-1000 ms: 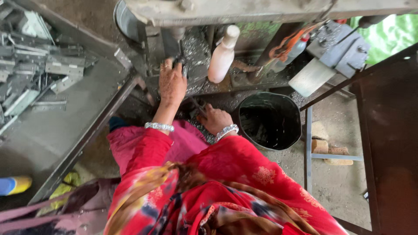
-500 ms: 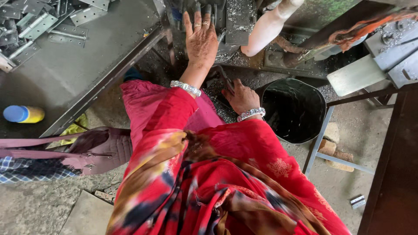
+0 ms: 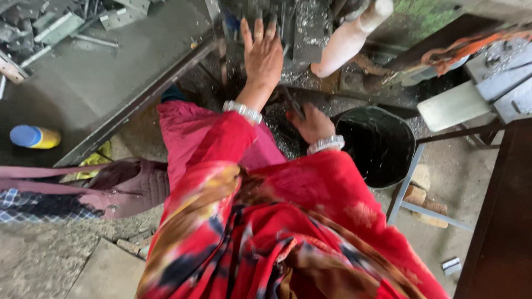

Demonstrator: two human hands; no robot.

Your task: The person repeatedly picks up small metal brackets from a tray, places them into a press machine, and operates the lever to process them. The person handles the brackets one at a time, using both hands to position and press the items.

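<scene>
Looking straight down at someone in a bright red patterned garment, working at a grimy metal machine (image 3: 310, 27). Left hand (image 3: 263, 55) is reaching up with fingers spread and extended, palm flat against the dark machine part right at the top of the frame. Silver bangle on that wrist.

Right hand (image 3: 313, 123) is lower and closer to the body, curled around a thin dark tool (image 3: 292, 104) that sticks up and away from the knuckles toward the machine. Can't really make out what kind of tool it is, the view's too dim there, could be a rod or a brush handle. So the tool sits between the two hands, just under the left wrist, gripped in the right fist.

Just right of the right hand is a black bucket (image 3: 382, 147), nearly touching the wrist. A pale plastic bottle (image 3: 346, 39) leans on the machine just beside the left hand. Off to the left there's a grey metal table (image 3: 111, 66) with loose metal brackets (image 3: 50, 25) and a blue-capped yellow container (image 3: 34, 137) lying near its edge.
</scene>
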